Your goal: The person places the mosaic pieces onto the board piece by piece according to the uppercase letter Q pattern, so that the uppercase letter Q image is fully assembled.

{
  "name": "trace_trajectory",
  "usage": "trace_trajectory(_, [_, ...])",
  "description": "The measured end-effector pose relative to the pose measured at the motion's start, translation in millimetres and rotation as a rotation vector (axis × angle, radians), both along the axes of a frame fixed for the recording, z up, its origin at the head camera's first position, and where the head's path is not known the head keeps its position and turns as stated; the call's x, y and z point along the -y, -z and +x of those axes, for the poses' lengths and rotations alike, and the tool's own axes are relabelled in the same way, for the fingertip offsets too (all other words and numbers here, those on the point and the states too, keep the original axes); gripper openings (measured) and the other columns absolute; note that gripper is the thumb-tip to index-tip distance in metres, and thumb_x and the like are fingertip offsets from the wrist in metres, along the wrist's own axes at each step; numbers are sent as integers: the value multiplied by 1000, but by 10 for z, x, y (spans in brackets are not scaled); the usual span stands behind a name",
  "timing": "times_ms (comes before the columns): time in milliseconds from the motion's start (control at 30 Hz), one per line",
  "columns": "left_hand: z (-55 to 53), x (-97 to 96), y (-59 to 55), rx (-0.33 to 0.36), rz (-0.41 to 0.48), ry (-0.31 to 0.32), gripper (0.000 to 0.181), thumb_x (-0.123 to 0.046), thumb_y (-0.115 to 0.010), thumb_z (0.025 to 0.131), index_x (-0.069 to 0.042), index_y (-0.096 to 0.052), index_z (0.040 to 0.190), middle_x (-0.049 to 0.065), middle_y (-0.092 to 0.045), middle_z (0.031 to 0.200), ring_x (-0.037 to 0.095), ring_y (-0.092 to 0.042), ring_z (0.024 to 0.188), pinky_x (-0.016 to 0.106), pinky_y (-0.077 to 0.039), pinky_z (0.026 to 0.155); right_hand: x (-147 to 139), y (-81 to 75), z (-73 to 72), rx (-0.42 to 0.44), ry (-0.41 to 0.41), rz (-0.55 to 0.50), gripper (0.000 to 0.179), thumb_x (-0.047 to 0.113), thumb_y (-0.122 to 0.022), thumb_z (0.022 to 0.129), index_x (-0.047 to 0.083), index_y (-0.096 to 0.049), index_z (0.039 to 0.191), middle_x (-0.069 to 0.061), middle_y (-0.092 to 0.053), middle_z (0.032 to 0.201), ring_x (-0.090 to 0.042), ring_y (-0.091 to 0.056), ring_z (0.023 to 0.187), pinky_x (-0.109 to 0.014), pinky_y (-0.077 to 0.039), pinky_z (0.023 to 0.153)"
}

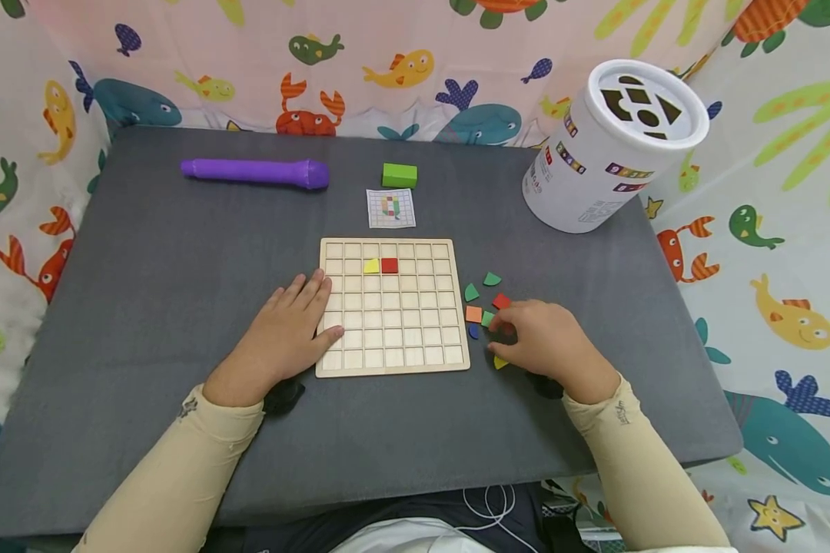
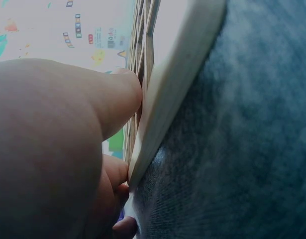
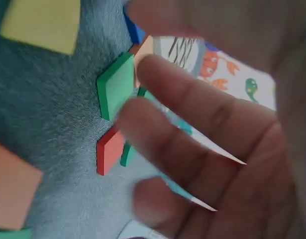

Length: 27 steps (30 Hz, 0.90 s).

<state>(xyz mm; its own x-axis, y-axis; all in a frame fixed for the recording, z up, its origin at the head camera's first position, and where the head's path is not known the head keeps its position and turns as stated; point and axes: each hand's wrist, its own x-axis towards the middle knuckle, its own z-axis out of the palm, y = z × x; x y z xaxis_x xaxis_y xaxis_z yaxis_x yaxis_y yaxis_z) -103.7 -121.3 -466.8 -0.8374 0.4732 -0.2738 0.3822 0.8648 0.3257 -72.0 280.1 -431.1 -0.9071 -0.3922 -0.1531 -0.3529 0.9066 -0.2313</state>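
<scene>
My left hand (image 1: 283, 336) rests at the left side of a wooden grid board (image 1: 393, 372), its thumb over the edge and its fingers straight. On the board, a yellow square tile (image 1: 371, 266) and a red square tile (image 1: 390, 266) sit side by side in the second row. My right hand (image 1: 549, 342) hovers over loose tiles right of the board, thumb and fingers apart. The right wrist view shows nothing between them. Near the fingers lie a green tile (image 3: 117, 85), a red tile (image 3: 111, 151), a yellow tile (image 3: 43, 25) and an orange tile (image 3: 12, 184).
Behind the board lie a small pattern card (image 1: 390, 220) and a green block (image 1: 400, 175). A purple tube (image 1: 252, 172) lies at the back left. A tall white bucket (image 1: 581, 177) with shaped holes in its lid stands at the back right.
</scene>
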Motion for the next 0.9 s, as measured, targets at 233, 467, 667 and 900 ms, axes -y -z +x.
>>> trace_trajectory(233, [6, -8, -29, -10, -2, 9, 85, -48, -51, 112, 2, -13, 169, 19, -8, 177, 43, -9, 162, 60, -10, 128, -46, 125, 369, -39, -31, 8, 37, 7, -84, 82, 11, -81, 118, -6, -74, 116, -28, -71, 100, -50, -60, 82])
trace_trajectory(467, [7, -10, -37, -31, 5, 4, 84, -46, -53, 111, 3, -17, 168, 20, -13, 176, 44, -13, 161, 60, -13, 128, -37, 189, 429, -168, 21, 31, 12, 22, -85, 85, 16, -82, 95, 2, -72, 90, -22, -66, 77, -43, -56, 64])
trace_trajectory(667, [8, -16, -19, -7, 6, 0, 85, -48, -51, 111, 2, -14, 169, 19, -10, 177, 44, -10, 161, 60, -11, 128, -12, 166, 428, -174, 30, 39, 26, 34, -90, 85, 16, -83, 101, -1, -74, 96, -24, -69, 84, -46, -59, 69])
trace_trajectory(900, [-1, 1, 10, -9, 1, -3, 86, -48, -52, 111, 1, -13, 169, 18, -9, 177, 42, -9, 162, 60, -10, 128, 26, 194, 411, -122, -40, -8, 31, 10, -83, 82, 15, -84, 112, -1, -75, 102, -23, -69, 86, -46, -59, 72])
